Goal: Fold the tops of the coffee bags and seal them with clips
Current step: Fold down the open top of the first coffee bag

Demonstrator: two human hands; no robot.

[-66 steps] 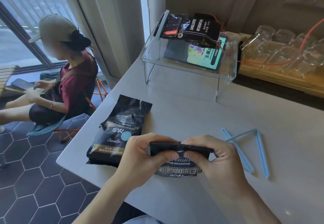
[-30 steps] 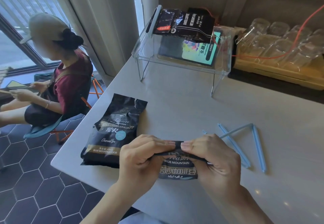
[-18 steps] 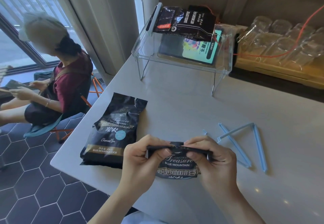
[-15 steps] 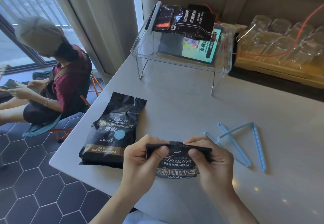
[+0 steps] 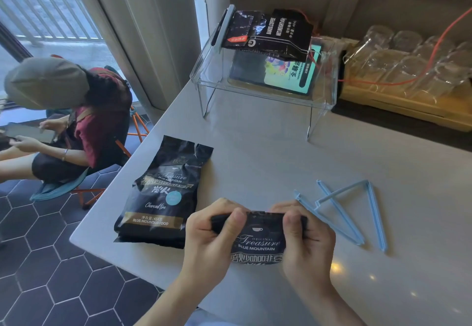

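Observation:
A black coffee bag [image 5: 258,241] printed "Treasure Blue Mountain" stands near the table's front edge, its top rolled down. My left hand [image 5: 212,236] pinches the left end of the roll and my right hand [image 5: 304,239] pinches the right end. A second black coffee bag [image 5: 166,193] lies flat to the left with its top unfolded and torn open. Two light blue sealing clips [image 5: 342,213] lie open on the table, just right of my right hand.
A clear acrylic riser [image 5: 204,83] at the back holds more black coffee bags [image 5: 268,34] over a lit tablet [image 5: 286,73]. A wooden tray of glasses [image 5: 408,101] stands back right. A person [image 5: 63,119] sits on a chair left of the grey table [image 5: 255,136].
My hands have kept rolling the bag's top, so the folded band now sits lower and thicker. The camera view shifted slightly; the other bag and clips stayed put.

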